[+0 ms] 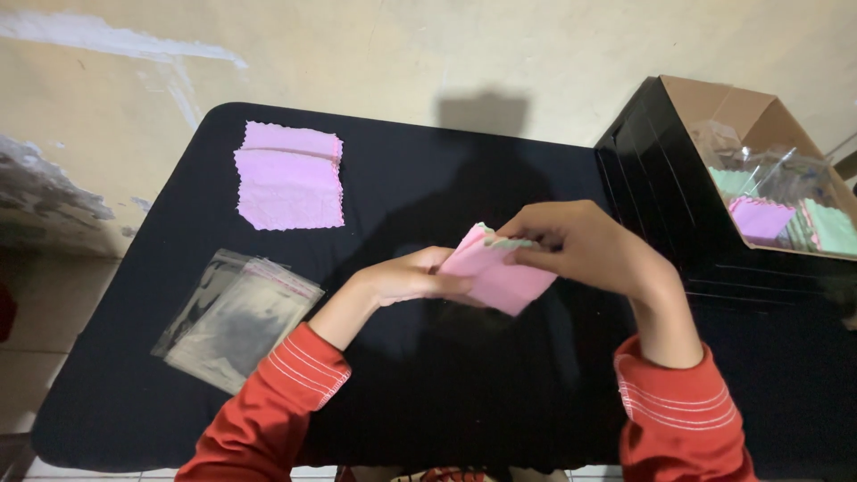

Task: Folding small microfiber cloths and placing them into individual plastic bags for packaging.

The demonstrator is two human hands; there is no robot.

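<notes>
Pink cloth (496, 275) was pinched between both hands above the black surface (420, 187).
Left hand (412, 277) and right hand (580, 243) had fingers clamped on it; a loose edge grip could have let it slip.

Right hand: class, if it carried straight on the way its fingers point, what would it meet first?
The right hand points leftward; it would probably meet the left hand first, just past the pink cloth both already hold.

Left hand (406, 277): palm-side turned up, fingers curled closed, pinching from below.
Right hand (571, 243): knuckles up, fingers bent down in a grip from above.
Hands: close together at centre.
Forearms: both angled inward, red sleeves pushed back from the wrists.
</notes>
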